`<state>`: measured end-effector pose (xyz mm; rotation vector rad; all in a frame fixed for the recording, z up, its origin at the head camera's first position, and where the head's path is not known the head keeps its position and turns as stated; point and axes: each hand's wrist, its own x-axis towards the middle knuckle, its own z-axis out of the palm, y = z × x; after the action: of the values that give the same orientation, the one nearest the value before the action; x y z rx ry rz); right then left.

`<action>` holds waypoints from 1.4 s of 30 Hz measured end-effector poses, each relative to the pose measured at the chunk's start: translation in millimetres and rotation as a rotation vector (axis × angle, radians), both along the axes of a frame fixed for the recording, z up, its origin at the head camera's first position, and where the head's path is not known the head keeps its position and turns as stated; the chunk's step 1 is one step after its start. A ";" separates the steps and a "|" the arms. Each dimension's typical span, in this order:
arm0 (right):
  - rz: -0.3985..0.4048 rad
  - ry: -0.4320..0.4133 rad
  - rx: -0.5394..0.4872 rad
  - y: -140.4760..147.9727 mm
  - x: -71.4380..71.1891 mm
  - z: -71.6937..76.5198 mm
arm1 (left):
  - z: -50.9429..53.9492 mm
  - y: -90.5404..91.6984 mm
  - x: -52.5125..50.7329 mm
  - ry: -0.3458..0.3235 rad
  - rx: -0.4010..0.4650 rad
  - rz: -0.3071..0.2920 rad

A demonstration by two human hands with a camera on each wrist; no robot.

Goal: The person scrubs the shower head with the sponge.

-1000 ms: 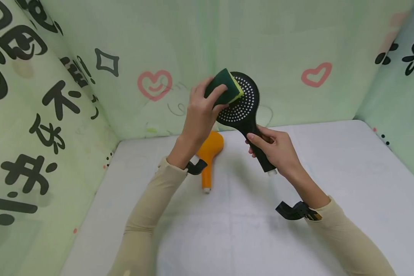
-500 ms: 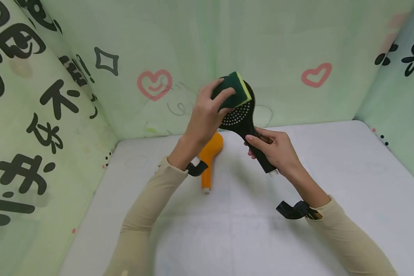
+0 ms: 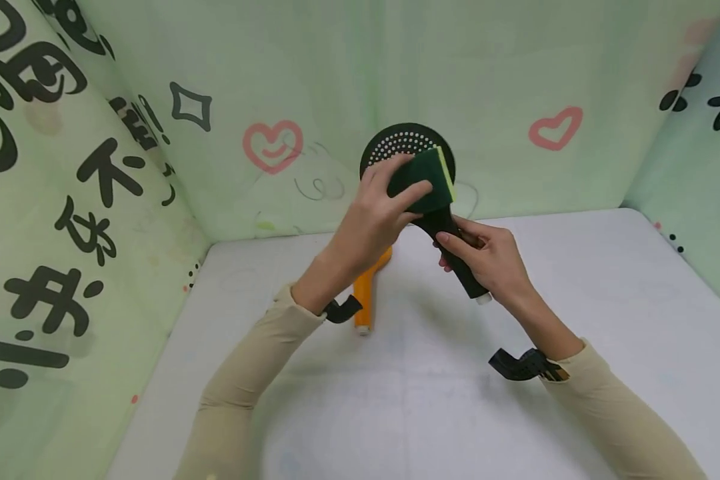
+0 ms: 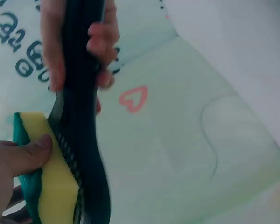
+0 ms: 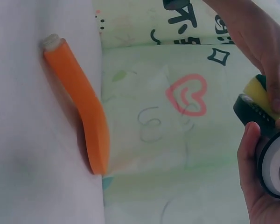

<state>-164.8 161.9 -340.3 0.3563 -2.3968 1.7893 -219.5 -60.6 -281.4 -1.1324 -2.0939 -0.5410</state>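
Observation:
My left hand [image 3: 375, 217] grips a green-and-yellow sponge [image 3: 423, 180] by its edges. The sponge's yellow side [image 4: 58, 186] lies against the dotted nozzle face of a black shower head [image 3: 399, 141], covering its lower right part. Around the shower head's handle my right hand [image 3: 489, 260] is wrapped, thumb on the front. The shower head is held tilted above the table, its white threaded end [image 5: 275, 165] pointing down toward me. An orange shower head [image 3: 365, 300] lies on the table behind my left wrist, its head mostly hidden by that arm in the head view.
A white-covered table [image 3: 432, 407] spreads below both arms. Green printed curtains [image 3: 468, 80] rise along its back and sides, close behind the black shower head. Black camera mounts [image 3: 519, 365] stick out from both wrists.
My left hand has slid the sponge right and down across the nozzle face, uncovering the face's upper part. The right hand keeps its hold on the handle, nearly still.

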 end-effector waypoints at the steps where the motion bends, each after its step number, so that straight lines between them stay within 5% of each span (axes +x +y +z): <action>1: -0.003 0.011 0.009 0.8 0.1 -0.6 | -0.3 -0.4 1.1 0.015 -0.005 0.018; 7: -0.016 0.101 0.109 8.3 0.2 -2.7 | 7.4 -17.9 -6.7 0.132 0.093 0.098; 10: -0.010 0.134 0.110 13.0 1.1 -4.4 | 13.2 -28.9 -13.9 0.072 0.241 0.089; 12: -0.003 0.170 0.100 16.3 1.4 -6.9 | 16.3 -35.2 -18.0 -0.083 0.354 0.004; 19: 0.024 0.348 0.092 23.7 0.8 -5.2 | 8.0 -56.4 -24.1 -0.888 0.766 -0.458; 23: 0.042 0.342 0.115 25.4 0.7 1.4 | -2.7 -64.9 -29.4 -1.108 0.878 -0.608; 27: 0.028 0.425 0.265 29.6 -2.6 -0.1 | 0.9 -68.3 -28.7 -1.067 0.777 -0.611; 31: -0.008 0.562 0.427 33.0 -7.8 -6.2 | 18.6 -64.2 -16.0 -0.824 0.518 -0.524; 34: -0.034 0.631 0.487 35.8 -10.7 -8.2 | 31.9 -56.8 -2.6 -0.583 0.280 -0.451; 36: -0.057 0.679 0.499 39.6 -10.8 -6.2 | 37.4 -53.4 4.6 -0.487 0.178 -0.434; 39: -0.085 0.743 0.492 47.6 -8.1 3.1 | 39.8 -55.3 7.7 -0.533 0.147 -0.418; 42: -0.086 0.780 0.493 54.5 -3.9 12.3 | 35.8 -61.9 4.0 -0.738 0.220 -0.431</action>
<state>-168.7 216.5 -328.0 0.8042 -2.1512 0.7613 -215.5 -122.5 -245.6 -1.3955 -2.2820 -1.5497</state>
